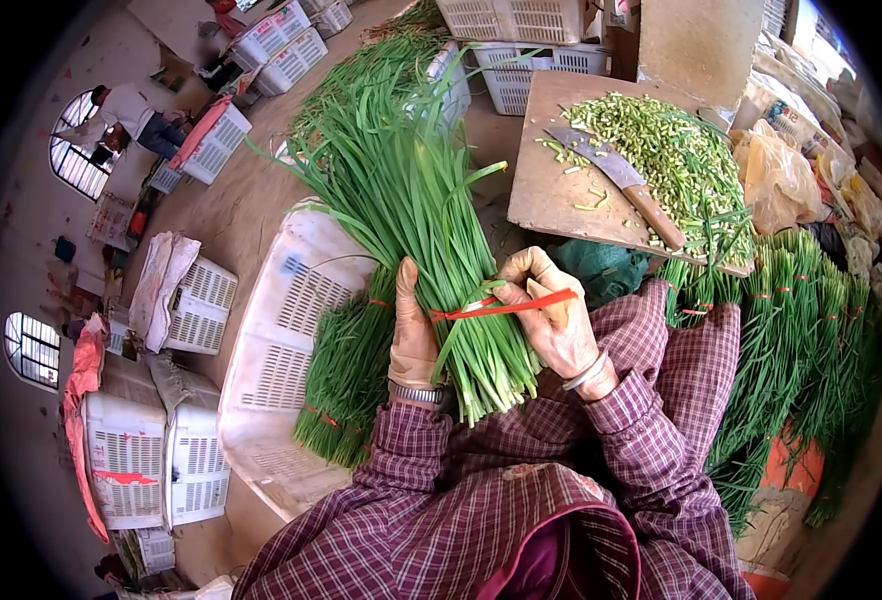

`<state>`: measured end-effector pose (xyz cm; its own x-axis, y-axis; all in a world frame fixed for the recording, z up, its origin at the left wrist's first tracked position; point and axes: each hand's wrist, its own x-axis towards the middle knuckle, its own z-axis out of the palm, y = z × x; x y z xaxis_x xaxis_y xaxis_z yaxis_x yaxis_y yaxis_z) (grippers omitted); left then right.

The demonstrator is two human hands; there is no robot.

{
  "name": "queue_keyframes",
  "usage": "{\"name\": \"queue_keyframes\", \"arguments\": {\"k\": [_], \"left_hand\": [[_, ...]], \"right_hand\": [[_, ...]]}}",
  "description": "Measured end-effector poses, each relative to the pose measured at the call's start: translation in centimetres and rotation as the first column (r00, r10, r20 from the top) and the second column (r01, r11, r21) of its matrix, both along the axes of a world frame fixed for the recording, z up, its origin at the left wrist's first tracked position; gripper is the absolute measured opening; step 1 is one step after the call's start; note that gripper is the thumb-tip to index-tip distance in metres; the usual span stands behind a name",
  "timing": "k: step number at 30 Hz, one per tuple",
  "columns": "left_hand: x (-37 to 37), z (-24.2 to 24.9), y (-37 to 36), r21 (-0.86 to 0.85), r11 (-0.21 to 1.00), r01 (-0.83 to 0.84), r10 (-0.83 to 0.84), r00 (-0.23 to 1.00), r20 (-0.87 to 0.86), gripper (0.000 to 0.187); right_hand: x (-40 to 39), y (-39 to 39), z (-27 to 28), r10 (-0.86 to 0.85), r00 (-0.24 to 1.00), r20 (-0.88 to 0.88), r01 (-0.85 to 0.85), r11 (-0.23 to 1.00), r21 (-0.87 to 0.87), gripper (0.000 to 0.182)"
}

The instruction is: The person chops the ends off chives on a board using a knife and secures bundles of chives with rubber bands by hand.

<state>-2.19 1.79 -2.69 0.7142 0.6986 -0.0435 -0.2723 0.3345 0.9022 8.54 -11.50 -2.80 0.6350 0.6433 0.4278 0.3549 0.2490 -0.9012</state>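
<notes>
A large bunch of long green leafy stalks [426, 220] is held upright above my lap, pale cut ends toward me. My left hand [414, 330], in a thin glove, presses against the bunch's left side, its thumb up. On the right side, my right hand [553, 312], also gloved, has its fingers bent and pinches a red band [511, 307]. That band runs across the lower part of the bunch and is pulled out to the right. Left of my left hand, tied bunches [346, 370] lie in a white plastic crate [279, 330].
A wooden board [551, 170] at the upper right bears a knife [616, 170] and chopped stalk ends [661, 145]. More tied bunches [781, 340] stand at the right. White crates [201, 460] line the left. Another person [136, 115] bends over a crate far off at the upper left.
</notes>
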Motion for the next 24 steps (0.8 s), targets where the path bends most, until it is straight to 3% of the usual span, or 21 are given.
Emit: {"name": "queue_keyframes", "arguments": {"k": [2, 3, 5, 7, 9, 10, 11, 13, 15, 16, 17, 19, 23, 24], "left_hand": [[-0.3, 0.4, -0.2, -0.071, 0.995, 0.071, -0.068, 0.997, 0.046, 0.073], [-0.4, 0.6, -0.2, -0.136, 0.98, 0.145, -0.133, 0.986, 0.098, 0.073], [-0.6, -0.2, 0.3, -0.122, 0.989, 0.079, -0.069, 0.994, 0.086, 0.073], [-0.6, -1.8, 1.2, -0.097, 0.995, -0.032, 0.038, 0.998, 0.055, 0.074], [-1.1, -2.7, 1.9, -0.118, 0.993, -0.025, 0.032, 0.998, 0.058, 0.074], [-1.2, -2.2, 1.6, -0.089, 0.995, -0.042, 0.045, 0.999, 0.028, 0.074], [-1.2, -1.9, 1.4, -0.059, 0.997, -0.058, 0.058, 0.998, 0.0, 0.074], [-1.1, -1.2, 0.9, -0.036, 0.998, -0.049, 0.048, 0.999, -0.009, 0.073], [-1.2, -0.1, -0.2, -0.084, 0.996, -0.011, 0.01, 1.0, -0.006, 0.072], [-1.1, -0.7, 0.0, -0.096, 0.995, -0.023, 0.019, 0.999, -0.033, 0.069], [-1.1, -0.4, -0.3, -0.094, 0.995, -0.016, 0.013, 0.999, -0.033, 0.069], [-1.1, 0.3, -1.0, -0.088, 0.996, 0.029, -0.033, 0.999, -0.04, 0.067], [-0.9, -0.5, -0.9, -0.18, 0.975, 0.127, -0.118, 0.991, 0.061, 0.056], [-0.8, -0.7, -0.8, -0.224, 0.963, 0.15, -0.135, 0.988, 0.08, 0.053]], "right_hand": [[0.2, 0.1, -1.2, 0.143, 0.967, -0.213, -0.101, 0.976, 0.194, 0.012], [0.3, -1.0, -0.4, 0.311, 0.817, -0.485, -0.173, 0.935, 0.309, 0.013], [1.4, -2.3, 0.1, 0.361, 0.749, -0.556, -0.123, 0.9, 0.418, 0.015], [3.4, -4.1, 1.1, 0.117, 0.87, -0.479, 0.006, 0.969, 0.247, 0.013], [7.8, -5.7, -0.5, -0.065, 0.97, -0.233, 0.044, 0.995, -0.095, 0.014], [9.3, -6.7, -1.2, -0.182, 0.966, 0.183, 0.242, 0.886, -0.396, 0.017], [10.1, -6.6, -2.2, -0.24, 0.855, 0.46, 0.46, 0.759, -0.46, 0.022], [9.6, -5.8, -0.1, -0.339, 0.721, 0.604, 0.563, 0.795, -0.227, 0.019], [8.4, -4.3, 3.2, -0.227, 0.929, 0.293, 0.256, 0.964, -0.067, 0.018], [7.5, -3.4, 4.8, -0.193, 0.976, 0.103, 0.201, 0.977, -0.066, 0.017], [7.3, -2.5, 5.5, -0.173, 0.973, 0.152, 0.181, 0.983, -0.041, 0.019], [6.7, -1.0, 7.9, -0.033, 0.998, 0.059, 0.036, 0.998, -0.06, 0.019], [7.1, 1.4, 7.2, -0.015, 0.919, 0.395, 0.025, 0.999, -0.021, 0.016], [7.0, 1.6, 7.1, -0.016, 0.913, 0.407, 0.04, 0.998, -0.051, 0.017]]}}
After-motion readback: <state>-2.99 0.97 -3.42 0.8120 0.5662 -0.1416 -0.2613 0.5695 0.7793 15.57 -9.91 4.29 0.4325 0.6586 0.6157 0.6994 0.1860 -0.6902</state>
